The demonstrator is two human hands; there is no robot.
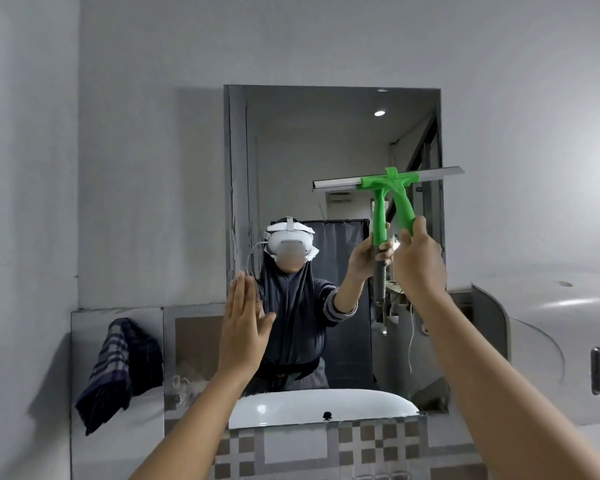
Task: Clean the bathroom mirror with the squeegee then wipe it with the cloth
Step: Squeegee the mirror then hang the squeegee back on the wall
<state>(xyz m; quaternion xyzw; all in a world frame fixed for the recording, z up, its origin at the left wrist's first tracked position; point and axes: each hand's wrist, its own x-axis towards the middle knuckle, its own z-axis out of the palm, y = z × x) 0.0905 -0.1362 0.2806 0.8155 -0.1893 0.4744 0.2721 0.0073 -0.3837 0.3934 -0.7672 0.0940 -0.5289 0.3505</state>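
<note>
squeegee blade point(388, 179) pressed level across bathroom mirror point(326, 140), right half
right hand point(418, 258) clamped on green handle point(404, 211); left hand point(245, 327) flat, fingers spread, at lower left; checked cloth point(118, 368) hanging nearer left hand

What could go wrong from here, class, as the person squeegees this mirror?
The right hand grips only the lower end of the squeegee handle, so the blade may tilt and leave streaks. The blade overhangs the right edge of the mirror and could catch there. The left hand, flat at the glass, may leave fresh prints.
</note>
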